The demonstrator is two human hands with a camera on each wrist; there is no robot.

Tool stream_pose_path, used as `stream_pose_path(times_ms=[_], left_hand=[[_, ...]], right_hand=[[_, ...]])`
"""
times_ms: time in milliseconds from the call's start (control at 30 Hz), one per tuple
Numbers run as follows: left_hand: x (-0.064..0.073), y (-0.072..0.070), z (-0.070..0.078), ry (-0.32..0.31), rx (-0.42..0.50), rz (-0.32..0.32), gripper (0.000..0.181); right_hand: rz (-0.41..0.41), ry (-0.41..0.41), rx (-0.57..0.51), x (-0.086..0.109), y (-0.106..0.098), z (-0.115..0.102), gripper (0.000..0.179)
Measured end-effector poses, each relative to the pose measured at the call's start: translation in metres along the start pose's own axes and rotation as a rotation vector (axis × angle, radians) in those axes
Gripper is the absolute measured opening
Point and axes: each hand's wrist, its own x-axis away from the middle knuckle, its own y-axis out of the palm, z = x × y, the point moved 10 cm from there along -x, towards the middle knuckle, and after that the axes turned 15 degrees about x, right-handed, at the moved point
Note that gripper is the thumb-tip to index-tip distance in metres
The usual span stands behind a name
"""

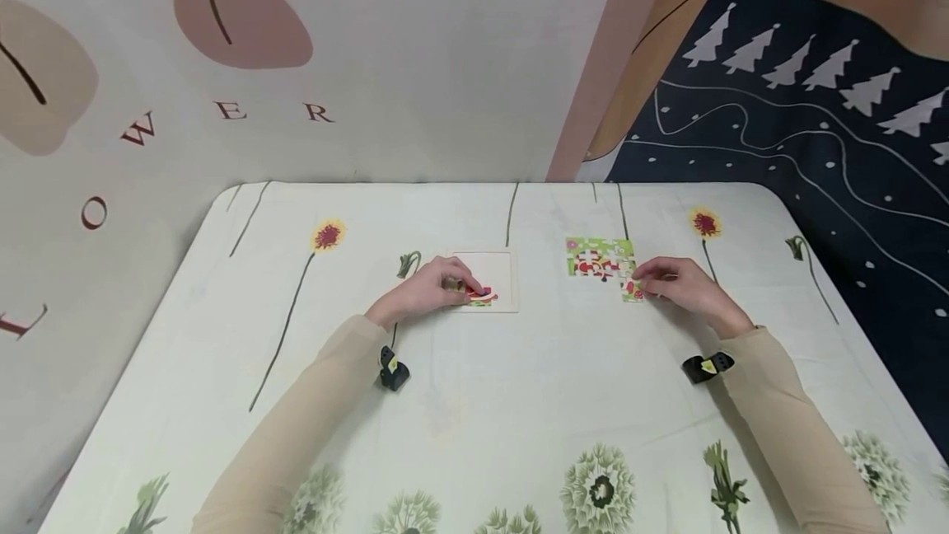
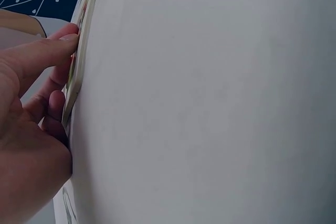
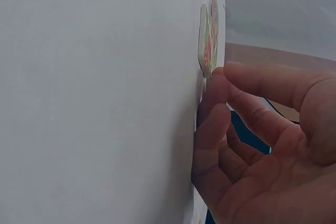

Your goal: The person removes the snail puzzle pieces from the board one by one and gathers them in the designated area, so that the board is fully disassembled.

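A shallow white puzzle tray (image 1: 504,277) lies on the table with colourful pieces (image 1: 483,300) along its lower part. My left hand (image 1: 426,291) reaches over its left side, and its fingertips touch those pieces. In the left wrist view the left hand (image 2: 31,82) has its leading finger nearly straight against the pieces. To the right lies a partly joined group of puzzle pieces (image 1: 600,247), green, red and white. My right hand (image 1: 685,283) is at its right edge, fingertips against a puzzle piece (image 1: 632,293) at the lower right corner. Whether they pinch it is hidden.
The white tablecloth (image 1: 519,386) bears printed flowers and stems. A wall hanging (image 1: 445,64) rises behind the table's far edge, and a dark printed cloth (image 1: 815,138) hangs at the right. Black wrist cameras (image 1: 395,369) sit near both cuffs.
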Motion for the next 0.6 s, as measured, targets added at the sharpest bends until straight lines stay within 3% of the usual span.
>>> stream_pose_path(times_ms=[333,600], left_hand=[[0.009,-0.01,0.007,-0.016,-0.025,0.077,0.023],[0.015,-0.026,0.009,0.025,-0.043,0.079,0.025]], right_hand=[[0.004,-0.023,-0.04,0.001,0.003,-0.013,0.03],[0.027,-0.166,-0.018,-0.007,0.012,-0.054,0.028]])
